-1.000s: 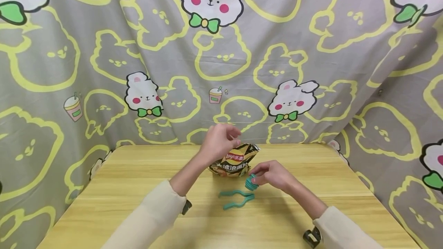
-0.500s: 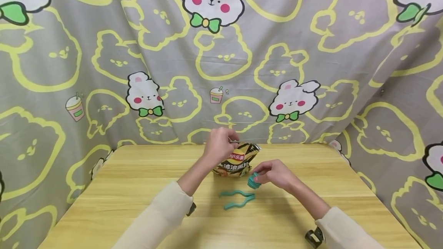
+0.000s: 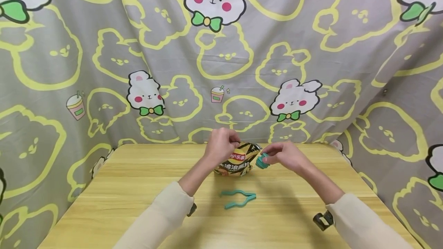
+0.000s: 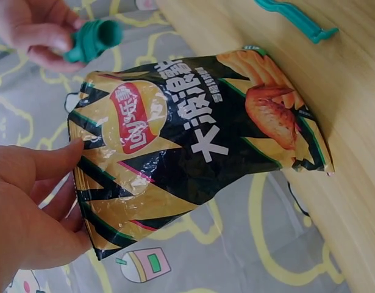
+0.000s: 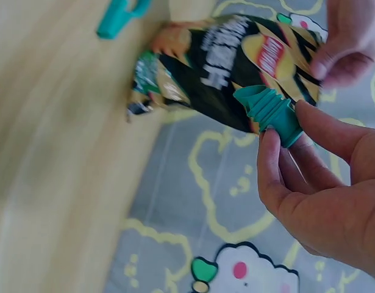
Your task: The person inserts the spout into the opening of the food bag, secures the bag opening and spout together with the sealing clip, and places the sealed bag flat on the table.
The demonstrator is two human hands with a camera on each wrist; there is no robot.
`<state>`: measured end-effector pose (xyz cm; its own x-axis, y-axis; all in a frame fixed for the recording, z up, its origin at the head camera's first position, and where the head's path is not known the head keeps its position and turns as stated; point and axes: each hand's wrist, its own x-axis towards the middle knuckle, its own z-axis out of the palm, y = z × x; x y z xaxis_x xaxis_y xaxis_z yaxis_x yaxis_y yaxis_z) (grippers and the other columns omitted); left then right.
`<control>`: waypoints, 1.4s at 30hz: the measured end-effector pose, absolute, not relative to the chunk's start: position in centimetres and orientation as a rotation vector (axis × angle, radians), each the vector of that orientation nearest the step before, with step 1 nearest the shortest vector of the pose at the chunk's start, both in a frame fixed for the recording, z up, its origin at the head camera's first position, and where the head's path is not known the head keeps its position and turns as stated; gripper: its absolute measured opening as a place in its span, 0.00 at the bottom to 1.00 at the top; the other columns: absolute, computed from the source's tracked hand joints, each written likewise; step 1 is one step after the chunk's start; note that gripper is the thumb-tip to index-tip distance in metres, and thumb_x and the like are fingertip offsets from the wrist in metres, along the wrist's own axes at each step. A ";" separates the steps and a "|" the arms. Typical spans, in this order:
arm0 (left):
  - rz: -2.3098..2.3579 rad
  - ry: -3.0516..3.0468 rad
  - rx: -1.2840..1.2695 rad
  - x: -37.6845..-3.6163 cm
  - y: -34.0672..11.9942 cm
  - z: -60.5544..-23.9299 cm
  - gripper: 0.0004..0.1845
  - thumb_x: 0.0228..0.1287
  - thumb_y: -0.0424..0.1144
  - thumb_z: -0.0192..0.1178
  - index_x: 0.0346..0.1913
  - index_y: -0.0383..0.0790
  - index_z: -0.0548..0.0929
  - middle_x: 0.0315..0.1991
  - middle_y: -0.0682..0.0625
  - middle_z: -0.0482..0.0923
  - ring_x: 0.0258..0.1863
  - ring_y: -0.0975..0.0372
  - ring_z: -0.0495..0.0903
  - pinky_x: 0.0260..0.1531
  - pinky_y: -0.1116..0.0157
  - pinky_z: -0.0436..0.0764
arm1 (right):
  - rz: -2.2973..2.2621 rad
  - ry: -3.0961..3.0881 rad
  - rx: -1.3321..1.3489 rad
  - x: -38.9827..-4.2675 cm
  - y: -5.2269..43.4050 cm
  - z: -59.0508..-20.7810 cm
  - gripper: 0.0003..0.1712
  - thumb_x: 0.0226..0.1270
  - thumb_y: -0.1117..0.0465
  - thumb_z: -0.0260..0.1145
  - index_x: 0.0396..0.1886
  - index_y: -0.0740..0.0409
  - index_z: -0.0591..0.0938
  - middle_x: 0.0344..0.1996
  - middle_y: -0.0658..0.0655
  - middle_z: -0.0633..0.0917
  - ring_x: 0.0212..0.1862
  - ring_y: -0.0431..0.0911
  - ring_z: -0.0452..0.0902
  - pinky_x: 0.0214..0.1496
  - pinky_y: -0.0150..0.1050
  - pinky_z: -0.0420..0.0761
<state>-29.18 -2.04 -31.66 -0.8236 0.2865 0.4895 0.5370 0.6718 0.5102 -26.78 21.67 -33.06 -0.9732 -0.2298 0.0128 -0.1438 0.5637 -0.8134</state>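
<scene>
Nearest the person, two cream sleeves point(image 3: 162, 218) reach forward over the pale wooden worktop point(image 3: 104, 203). Just beyond them a pair of teal clips point(image 3: 238, 199) lies flat on the wood, touching each other at one end and apart from both hands. Farther on, near the back edge of the worktop, stands a black and yellow bag of crisps point(image 3: 238, 161), its bottom resting on the wood and its top held up. The left hand point(image 3: 221, 145) grips the bag's top edge; the left wrist view shows the thumb point(image 4: 50, 160) pressed on the printed front while the other fingers curl behind the foil. Just right of the bag, the right hand point(image 3: 285, 156) pinches a small ribbed teal cap point(image 3: 262, 160) between thumb and fingertips point(image 5: 278, 177), its wide mouth turned toward the bag's top corner; it sits very close to the foil, though whether it touches cannot be told. Behind everything hangs a grey curtain point(image 3: 311, 68) printed with yellow outlines and white rabbits wearing green bows.
</scene>
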 end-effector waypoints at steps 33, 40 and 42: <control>-1.000 -2.518 -0.722 -29.6 -2.4 -31.8 0.04 0.61 0.27 0.70 0.31 0.39 0.91 0.28 0.50 0.88 0.26 0.64 0.85 0.30 0.70 0.83 | -1.444 2.736 -0.298 -29.4 21.4 -30.3 0.14 0.64 0.64 0.72 0.49 0.59 0.88 0.42 0.58 0.88 0.43 0.48 0.82 0.56 0.49 0.78; -1.001 -2.524 -0.723 -29.7 -2.3 -31.8 0.04 0.61 0.27 0.70 0.31 0.39 0.91 0.28 0.49 0.88 0.27 0.63 0.85 0.30 0.70 0.83 | -1.460 2.731 -0.311 -29.7 21.4 -30.7 0.13 0.63 0.65 0.72 0.48 0.61 0.88 0.40 0.57 0.88 0.41 0.48 0.83 0.52 0.43 0.79; -1.006 -2.522 -0.727 -29.7 -2.2 -31.8 0.05 0.61 0.27 0.70 0.31 0.39 0.91 0.27 0.49 0.88 0.26 0.63 0.85 0.29 0.70 0.83 | -1.461 2.730 -0.306 -29.8 21.4 -30.8 0.13 0.63 0.66 0.72 0.48 0.61 0.88 0.40 0.57 0.88 0.41 0.48 0.82 0.52 0.43 0.79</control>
<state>-29.74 -2.25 -31.84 -0.8157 0.3352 0.4716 0.5677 0.6208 0.5407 -29.82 21.36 -30.79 -0.9802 -0.1867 0.0658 -0.1583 0.5395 -0.8270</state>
